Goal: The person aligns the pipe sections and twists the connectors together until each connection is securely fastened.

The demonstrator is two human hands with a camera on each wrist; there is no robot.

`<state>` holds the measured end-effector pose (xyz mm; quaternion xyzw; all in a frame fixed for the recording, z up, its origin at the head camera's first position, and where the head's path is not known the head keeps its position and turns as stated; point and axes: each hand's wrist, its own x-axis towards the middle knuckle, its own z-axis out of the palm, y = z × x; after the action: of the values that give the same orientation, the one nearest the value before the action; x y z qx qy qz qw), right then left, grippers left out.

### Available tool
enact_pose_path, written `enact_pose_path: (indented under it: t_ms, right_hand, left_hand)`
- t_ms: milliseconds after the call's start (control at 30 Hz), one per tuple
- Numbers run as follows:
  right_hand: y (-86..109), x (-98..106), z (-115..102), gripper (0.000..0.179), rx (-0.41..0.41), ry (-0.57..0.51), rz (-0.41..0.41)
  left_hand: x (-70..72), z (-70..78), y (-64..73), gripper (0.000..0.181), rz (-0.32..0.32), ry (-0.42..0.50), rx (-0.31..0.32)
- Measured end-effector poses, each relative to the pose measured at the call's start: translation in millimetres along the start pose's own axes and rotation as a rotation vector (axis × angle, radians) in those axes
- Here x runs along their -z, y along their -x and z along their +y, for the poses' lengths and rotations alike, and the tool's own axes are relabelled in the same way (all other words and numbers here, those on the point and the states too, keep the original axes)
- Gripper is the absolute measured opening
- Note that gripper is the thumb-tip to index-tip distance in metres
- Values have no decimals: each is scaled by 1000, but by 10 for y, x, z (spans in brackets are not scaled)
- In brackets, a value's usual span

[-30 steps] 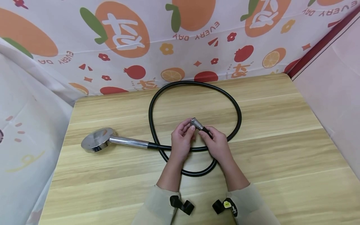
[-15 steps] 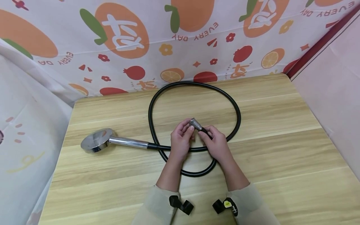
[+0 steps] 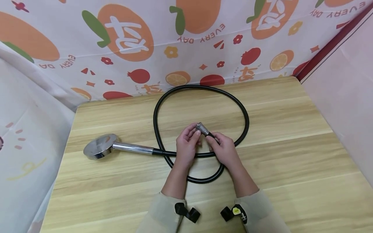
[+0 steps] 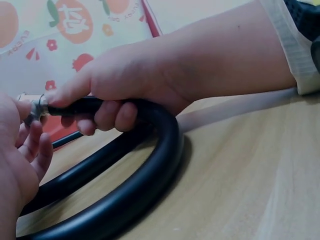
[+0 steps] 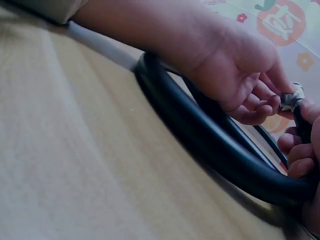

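Observation:
A black shower hose (image 3: 246, 113) lies looped on the wooden table, one end joined to the handle of a chrome shower head (image 3: 100, 145) at the left. Its other end, with a silver metal connector (image 3: 202, 128), is raised between both hands. My left hand (image 3: 186, 145) pinches the connector between thumb and fingers. My right hand (image 3: 225, 148) grips the black hose just below the connector, fingers curled round it, as the left wrist view shows. In the right wrist view the connector (image 5: 291, 99) sits at the left fingertips.
The wooden table (image 3: 291, 155) reaches back to a fruit-print cloth (image 3: 186, 42). White cloth (image 3: 26, 123) hangs at the left, and a pale panel (image 3: 344, 84) stands along the right edge. Black wrist devices (image 3: 187, 212) sit at the sleeve cuffs.
Both hands keep their hold, and the hose and shower head stay put. The whole head view has shifted very slightly.

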<state>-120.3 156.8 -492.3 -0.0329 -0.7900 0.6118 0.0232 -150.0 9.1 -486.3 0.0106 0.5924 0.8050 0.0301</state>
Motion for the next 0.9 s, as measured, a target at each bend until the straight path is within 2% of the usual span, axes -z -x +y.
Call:
enact_pose_path:
  t_ms: [100,200,367,533,633,733,900]
  right_hand:
    - [-9,12,2,44,-26,-51,0]
    - [-12,3,-5,40,-29,-88,5]
    - [-12,-18,-14,40,-2,-33,34]
    - [9,-18,-35,30,9,6,35]
    - [29,24,-121,27,-10,9,10]
    - [49,55,-197,27,-25,-33,-38]
    - [53,46,-217,25,-36,-131,-87]
  left_hand:
    - [-10,13,-9,30,-29,9,0]
    - [-17,15,-18,31,-30,9,13]
    - [-19,15,-24,30,-3,18,37]
    - [6,0,-20,30,-33,41,19]
    - [2,9,-29,31,-65,46,13]
    - [12,10,-28,30,-79,51,22]
    - [33,19,0,31,-62,65,42]
